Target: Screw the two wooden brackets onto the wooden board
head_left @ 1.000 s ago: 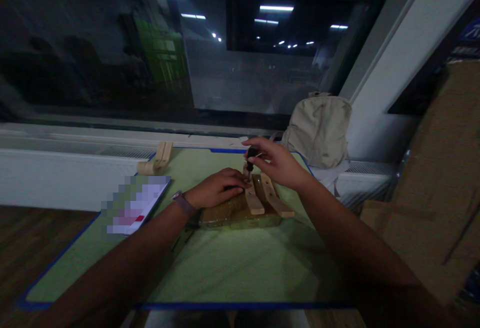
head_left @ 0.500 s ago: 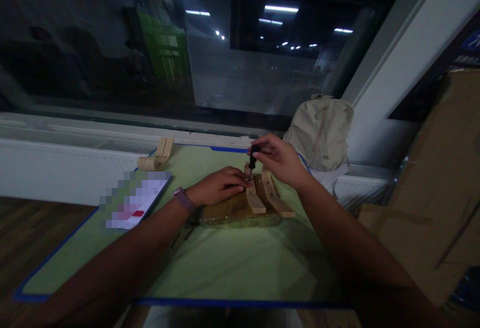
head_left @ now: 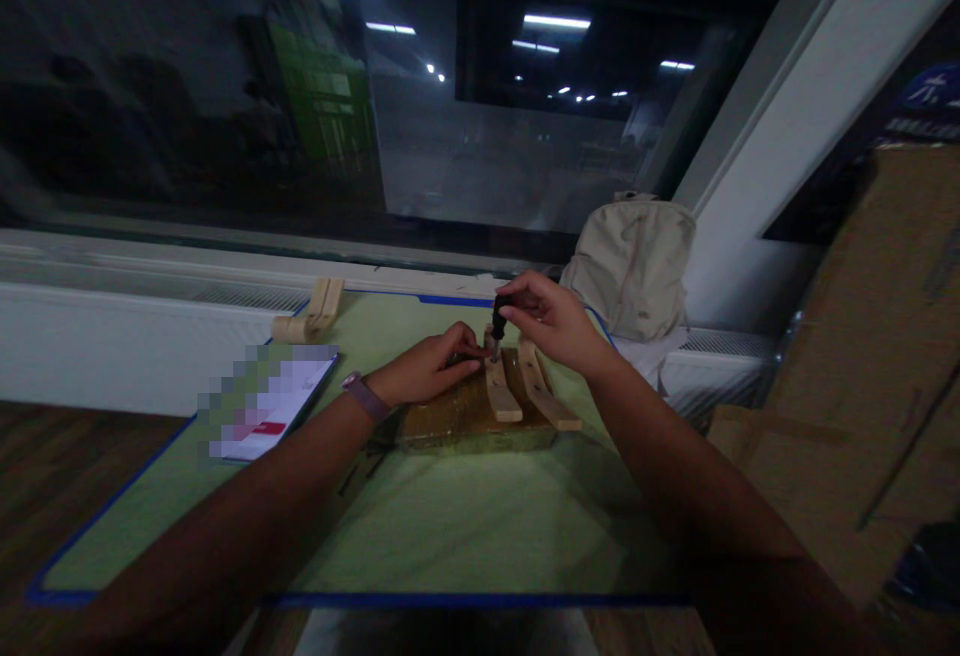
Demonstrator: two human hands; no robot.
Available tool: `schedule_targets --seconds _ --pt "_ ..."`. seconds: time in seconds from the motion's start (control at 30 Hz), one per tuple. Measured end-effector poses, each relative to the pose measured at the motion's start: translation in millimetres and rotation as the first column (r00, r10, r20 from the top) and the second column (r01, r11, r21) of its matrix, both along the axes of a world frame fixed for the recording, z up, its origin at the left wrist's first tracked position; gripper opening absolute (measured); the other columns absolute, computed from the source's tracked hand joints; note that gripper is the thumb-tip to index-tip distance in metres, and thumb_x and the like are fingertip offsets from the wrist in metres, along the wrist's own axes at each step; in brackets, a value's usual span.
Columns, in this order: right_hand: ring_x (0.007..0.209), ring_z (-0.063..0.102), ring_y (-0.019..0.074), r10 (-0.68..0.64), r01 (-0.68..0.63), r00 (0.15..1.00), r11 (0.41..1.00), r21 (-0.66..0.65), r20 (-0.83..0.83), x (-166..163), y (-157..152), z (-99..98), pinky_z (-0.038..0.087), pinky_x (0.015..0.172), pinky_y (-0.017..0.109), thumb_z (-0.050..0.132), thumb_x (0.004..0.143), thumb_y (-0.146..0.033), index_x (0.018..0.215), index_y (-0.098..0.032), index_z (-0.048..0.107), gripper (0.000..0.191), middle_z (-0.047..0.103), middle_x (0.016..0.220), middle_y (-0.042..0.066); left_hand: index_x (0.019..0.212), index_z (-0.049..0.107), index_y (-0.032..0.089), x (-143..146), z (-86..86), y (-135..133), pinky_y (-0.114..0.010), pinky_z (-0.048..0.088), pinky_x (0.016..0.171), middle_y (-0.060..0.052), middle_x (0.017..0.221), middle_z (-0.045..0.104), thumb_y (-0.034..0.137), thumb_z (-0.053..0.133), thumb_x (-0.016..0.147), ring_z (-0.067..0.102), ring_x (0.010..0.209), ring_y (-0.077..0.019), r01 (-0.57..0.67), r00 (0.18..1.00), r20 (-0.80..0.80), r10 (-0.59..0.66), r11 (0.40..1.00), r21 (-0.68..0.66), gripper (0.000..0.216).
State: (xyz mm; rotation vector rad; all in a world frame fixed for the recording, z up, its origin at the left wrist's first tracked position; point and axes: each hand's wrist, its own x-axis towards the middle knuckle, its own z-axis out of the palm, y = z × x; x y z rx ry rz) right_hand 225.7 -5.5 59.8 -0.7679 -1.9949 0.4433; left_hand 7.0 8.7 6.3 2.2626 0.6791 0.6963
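My right hand (head_left: 553,321) is closed round the black handle of a screwdriver (head_left: 499,318). The screwdriver stands nearly upright, its tip down at a curved wooden piece (head_left: 502,398). Beside that piece, my left hand (head_left: 426,364) has its fingers loosely bent and its thumb apart, with the fingertips close to the wood's left edge. Whether they touch it is hard to make out. A second curved wooden piece (head_left: 551,401), with dark holes or screws, lies to the right. Both pieces rest on a brown, shiny, tape-wrapped block (head_left: 442,426).
The green table (head_left: 450,526) has a blue edge. A booklet (head_left: 289,411), partly blurred out, and another wooden part (head_left: 324,306) lie on the left. Dark screw-like bits (head_left: 347,481) are near my left forearm. Behind stands a beige backpack (head_left: 634,261); cardboard (head_left: 847,386) is at right.
My left hand has drawn back slightly left off the wooden piece, its fingers now more bent. The right hand still holds the screwdriver upright there. The whole view has shifted slightly.
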Motion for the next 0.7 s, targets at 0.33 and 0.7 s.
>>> schedule_targets --seconds 0.33,0.7 --pt "0.081 0.065 0.0165 0.005 -0.006 1.000 1.000 0.013 0.024 -2 0 -2.0 0.053 0.069 0.029 0.067 0.085 -0.025 0.098 -0.021 0.059 0.016 0.065 0.092 0.003 0.111 0.048 0.021 9 8.0 5 -0.039 0.052 0.091 -0.009 0.110 0.069 0.045 0.054 0.091 0.067 0.105 -0.0235 -0.045 0.999 0.017 0.045 0.999 0.029 0.032" --pt "0.079 0.065 0.0161 0.029 -0.032 0.999 0.994 -0.101 -0.029 -6 -4 -1.4 0.053 0.071 0.030 0.067 0.083 -0.027 0.104 -0.024 0.047 0.029 0.061 0.088 -0.001 0.102 0.060 0.018 28 57.9 -6 -0.030 0.053 0.077 -0.005 0.099 0.067 0.038 0.071 0.079 0.065 0.089 -0.0172 -0.243 0.892 0.403 0.205 0.969 0.046 0.032"
